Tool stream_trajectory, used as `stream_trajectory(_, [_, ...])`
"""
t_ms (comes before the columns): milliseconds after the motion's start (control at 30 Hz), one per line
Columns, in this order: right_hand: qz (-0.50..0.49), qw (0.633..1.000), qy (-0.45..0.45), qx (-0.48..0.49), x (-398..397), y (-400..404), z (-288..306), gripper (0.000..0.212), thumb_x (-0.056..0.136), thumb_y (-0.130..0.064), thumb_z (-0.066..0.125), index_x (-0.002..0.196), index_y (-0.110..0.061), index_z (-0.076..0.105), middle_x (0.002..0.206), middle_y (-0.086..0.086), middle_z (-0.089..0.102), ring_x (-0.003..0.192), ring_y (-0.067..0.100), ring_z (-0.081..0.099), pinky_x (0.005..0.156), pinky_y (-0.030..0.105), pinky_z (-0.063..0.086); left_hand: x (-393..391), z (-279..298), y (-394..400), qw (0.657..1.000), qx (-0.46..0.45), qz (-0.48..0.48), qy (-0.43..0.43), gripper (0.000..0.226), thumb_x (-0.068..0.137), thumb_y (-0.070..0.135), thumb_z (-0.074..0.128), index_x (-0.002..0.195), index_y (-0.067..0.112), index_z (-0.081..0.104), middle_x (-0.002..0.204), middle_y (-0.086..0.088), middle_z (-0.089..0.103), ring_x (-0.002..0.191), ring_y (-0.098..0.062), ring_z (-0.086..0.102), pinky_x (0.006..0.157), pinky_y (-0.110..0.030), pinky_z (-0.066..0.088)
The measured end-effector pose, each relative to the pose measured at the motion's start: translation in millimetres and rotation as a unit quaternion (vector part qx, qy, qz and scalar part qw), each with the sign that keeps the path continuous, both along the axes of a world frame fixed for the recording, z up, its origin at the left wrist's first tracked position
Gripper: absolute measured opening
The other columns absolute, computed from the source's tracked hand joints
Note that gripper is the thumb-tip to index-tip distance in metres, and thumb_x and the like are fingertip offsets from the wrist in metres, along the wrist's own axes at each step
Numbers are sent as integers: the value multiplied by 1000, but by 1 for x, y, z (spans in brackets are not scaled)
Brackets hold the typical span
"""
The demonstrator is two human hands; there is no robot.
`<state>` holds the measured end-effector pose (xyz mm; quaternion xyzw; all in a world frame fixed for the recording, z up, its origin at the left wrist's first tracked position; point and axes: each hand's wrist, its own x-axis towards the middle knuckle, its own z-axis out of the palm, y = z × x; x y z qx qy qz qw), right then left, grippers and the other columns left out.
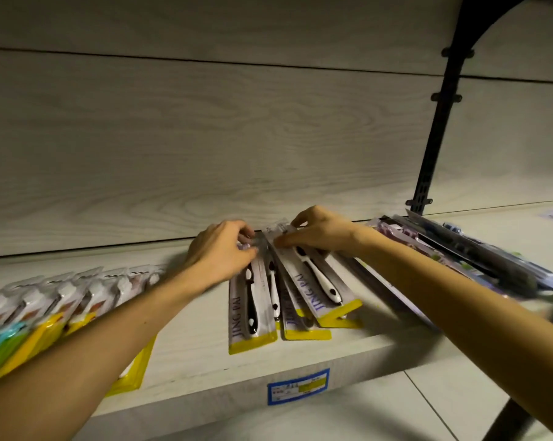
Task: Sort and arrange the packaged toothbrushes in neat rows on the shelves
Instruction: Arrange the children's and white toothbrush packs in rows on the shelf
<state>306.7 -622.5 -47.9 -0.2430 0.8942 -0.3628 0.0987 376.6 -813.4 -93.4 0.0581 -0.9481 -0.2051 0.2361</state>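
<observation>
Step in hand: squaring up the middle group of packaged toothbrushes (288, 300) on the pale wood shelf (192, 348), about 4 yellow-edged "JING PAI" cards fanned out and overlapping, far ends bunched together near the back panel (205, 138), near ends splayed toward the shelf lip. Left hand (221, 249) has fingers curled down on the far end of the leftmost pack (251, 310), which holds a black-and-white brush; looks like a pinch on the card top, exact finger contact partly hidden. Right hand (316, 232) pinches the far top edge of the tilted pack (319, 284) with the white brush, thumb under and fingers over as far as I can tell; that pack lies skewed across the others. Left of the hands a neat overlapped row (55, 300) of packs with yellow, blue and green bottoms runs along the shelf, partly under the left forearm. Right side has a messy pile of darker packs (466, 253) beside the black upright bracket (434, 138). Blue price tag (297, 387) on the shelf front. Judgement: sorting roughly midway, 1 row done, middle group in progress, right pile untouched. Next move likely calls for rotating the skewed pack parallel to its neighbours and evening the near edges, keeping the slick cards from sliding.
</observation>
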Motion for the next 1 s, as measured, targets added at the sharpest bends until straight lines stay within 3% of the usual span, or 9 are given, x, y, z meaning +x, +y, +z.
stream_trajectory(33, [3,1000,-9,-16,1,-2,0,60,82,-37,80,122,4,62,90,19,72,68,24,66,56,37,57,1,1,0,1000,-2,6,-1,25,89,38,67,113,28,68,103,12,73,92,-15,69,83,-34,56])
stream_trajectory(133, [6,994,-56,-91,3,-5,1,81,81,-39,81,143,-4,42,100,9,68,59,14,70,49,28,55,2,3,-1,999,16,34,3,26,99,45,49,115,31,64,113,8,72,101,-22,68,85,-37,55])
stream_trajectory(267, [39,985,-96,-140,4,4,3,42,93,-29,70,125,-3,60,123,11,67,77,33,72,62,39,61,2,4,2,999,10,38,-6,51,98,65,34,130,32,56,135,3,62,118,-27,59,89,-34,47])
stream_trajectory(367, [73,978,-112,-162,1,18,3,32,95,-13,65,127,-9,59,116,10,72,83,32,74,61,37,61,7,1,9,997,17,-20,-68,75,90,80,26,146,33,43,150,3,48,132,-23,49,102,-39,43])
stream_trajectory(467, [42,991,-7,-130,-8,28,-1,30,94,-8,64,124,-8,63,110,11,74,82,24,75,64,36,60,10,1,12,991,33,-64,-108,58,91,75,37,132,37,54,133,5,58,117,-20,57,95,-41,48])
stream_trajectory(600, [-33,973,215,79,-21,36,-13,35,91,-28,68,123,-14,68,114,5,73,104,23,68,90,38,55,11,7,9,985,130,-70,-94,28,92,45,60,116,29,64,109,6,69,100,-16,64,92,-36,51])
stream_trajectory(733, [-9,954,244,175,-17,31,-23,40,91,-40,66,124,-18,68,116,2,72,107,26,65,86,35,54,11,6,4,990,125,-29,-60,22,89,30,63,110,28,69,98,2,73,72,-13,60,84,-33,53])
stream_trajectory(867, [-4,956,251,155,-20,30,-22,34,87,-24,68,121,-18,70,115,1,73,106,23,67,89,35,54,12,4,2,990,126,-7,-58,18,90,39,61,105,31,70,97,9,73,84,-13,66,81,-29,50])
stream_trajectory(1000, [-15,974,214,70,-31,38,-21,29,86,-18,72,114,-11,75,104,6,76,94,21,71,87,39,57,15,4,3,982,173,-37,-65,39,85,65,61,105,32,70,98,13,72,92,-9,66,87,-32,53])
